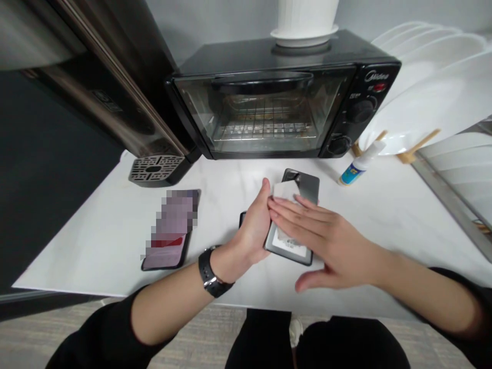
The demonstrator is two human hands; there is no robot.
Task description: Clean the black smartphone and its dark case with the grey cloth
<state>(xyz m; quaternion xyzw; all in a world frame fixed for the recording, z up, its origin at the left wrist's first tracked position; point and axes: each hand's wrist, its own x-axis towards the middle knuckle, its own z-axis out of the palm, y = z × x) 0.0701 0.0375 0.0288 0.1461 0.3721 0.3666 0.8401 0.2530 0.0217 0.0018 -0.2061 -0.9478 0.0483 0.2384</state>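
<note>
A grey smartphone (310, 185) lies back side up, with a camera block at its top corner and a white printed label (299, 250) near its lower end. My left hand (251, 230) holds it by its left edge, thumb pointing up, some fingers hidden beneath. Flat across the phone's back, my right hand (323, 236) presses a folded white wipe (285, 189) with its fingertips; the thumb stands apart. Part of a black-edged object (242, 219) shows behind my left hand; I cannot tell what it is.
Another phone (169, 230), its screen lit and blurred out, lies left on the white counter (103, 225). A black toaster oven (265, 113) stands behind, bearing a white pot (307, 20). On the right are a small spray bottle (355, 166) and racked white plates (434, 87). A dispenser's drip tray (156, 168) juts out back left.
</note>
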